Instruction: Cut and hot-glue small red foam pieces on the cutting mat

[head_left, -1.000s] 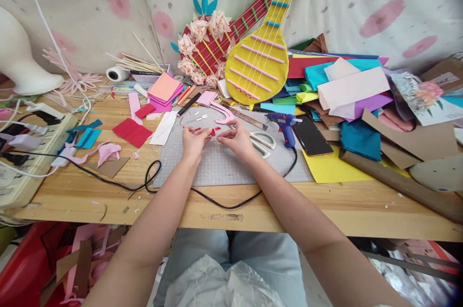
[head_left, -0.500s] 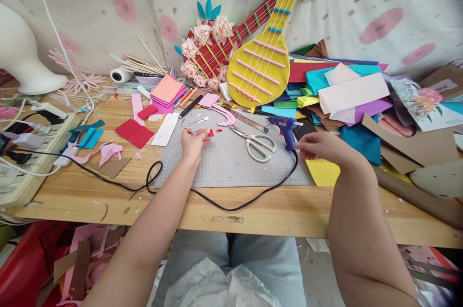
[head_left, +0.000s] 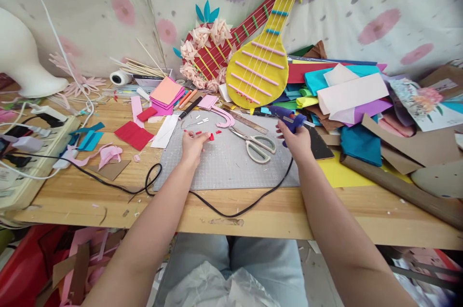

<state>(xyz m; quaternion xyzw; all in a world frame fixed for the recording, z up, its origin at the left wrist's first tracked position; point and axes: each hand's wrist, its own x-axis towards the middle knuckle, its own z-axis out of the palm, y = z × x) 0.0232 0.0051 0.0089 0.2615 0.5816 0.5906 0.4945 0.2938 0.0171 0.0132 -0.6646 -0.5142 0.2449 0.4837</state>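
My right hand (head_left: 297, 143) grips the handle of a blue glue gun (head_left: 287, 117) at the right edge of the grey cutting mat (head_left: 231, 162), with its nozzle pointing right. My left hand (head_left: 192, 145) rests on the mat's upper left and pinches a small red paper piece (head_left: 211, 137). More small red bits (head_left: 198, 132) and white bits (head_left: 201, 118) lie just beyond its fingers. White-handled scissors (head_left: 256, 143) lie on the mat between my hands. The gun's black cord (head_left: 231, 210) loops across the table's front edge.
Yellow and red paper guitars (head_left: 258, 68) lean on the back wall. Coloured paper sheets (head_left: 347, 94) pile up at right, beside a dark phone (head_left: 320, 145). A pink note stack (head_left: 165, 93), red paper (head_left: 133, 134), a metal ruler (head_left: 249, 122) and a power strip (head_left: 32, 147) sit left.
My right hand left the small red pieces, reached right, then took hold of the glue gun and lifted it. My left hand stayed on the mat with the red piece.
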